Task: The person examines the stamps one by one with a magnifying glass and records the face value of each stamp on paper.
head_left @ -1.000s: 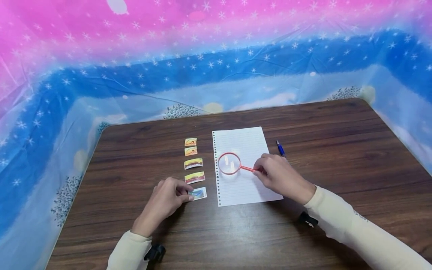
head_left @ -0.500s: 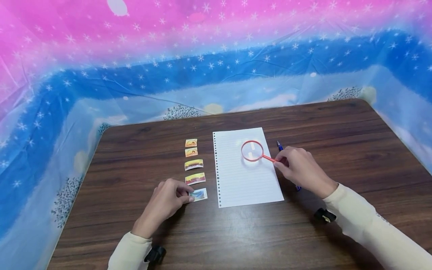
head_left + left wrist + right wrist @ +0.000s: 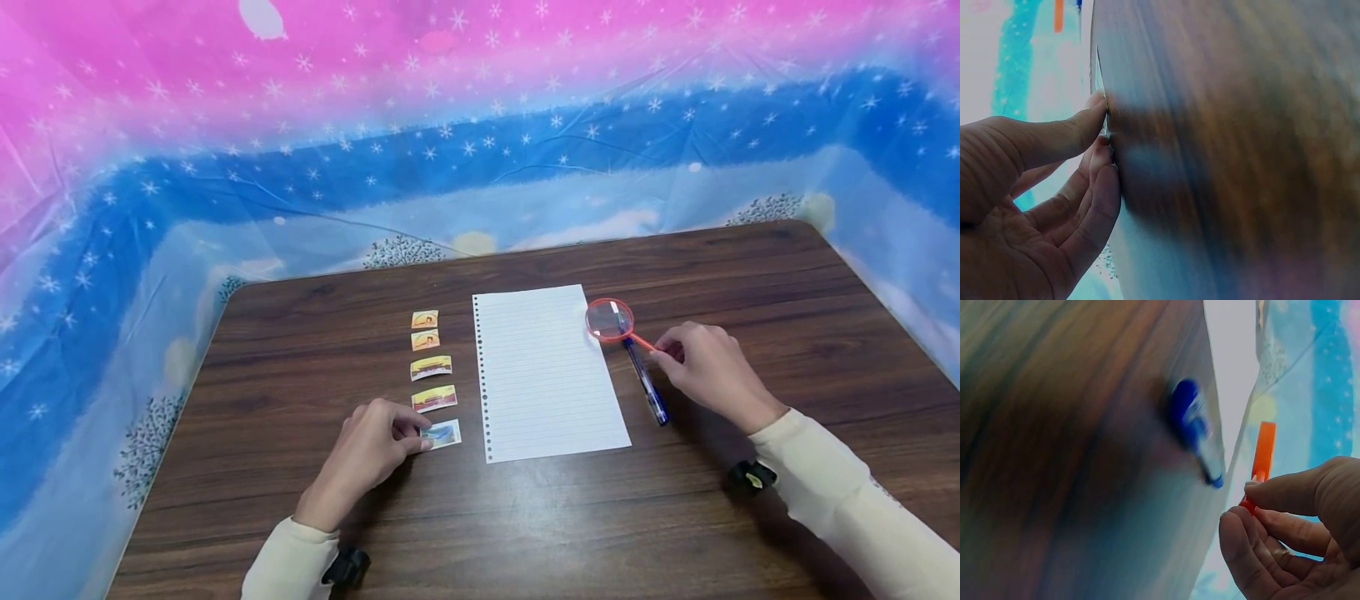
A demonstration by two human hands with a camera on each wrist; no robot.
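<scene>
My right hand [image 3: 703,360] pinches the handle of a red magnifying glass [image 3: 609,321] between thumb and fingers. The lens is held above the table, overlapping the right edge of the lined paper [image 3: 547,383] and the tip of a blue pen [image 3: 647,382]. In the right wrist view the orange-red handle [image 3: 1264,450] rises from the fingertips. On the left, thumb and fingers of my left hand [image 3: 375,437] grip the left edge of a blue-green stamp [image 3: 446,432], the nearest in a column. From the left wrist, only that stamp's thin edge shows at the thumb tip.
Above the held stamp, two yellow-and-red stamps [image 3: 432,398] and two small orange stamps [image 3: 424,319] lie in line on the dark wooden table [image 3: 300,333]. The pen lies slanted between paper and right hand. A pink and blue snowflake cloth [image 3: 480,150] hangs behind.
My right hand has carried the magnifying glass rightward, from over the paper's left half to over its right edge and the pen. My left hand keeps its place at the stamp.
</scene>
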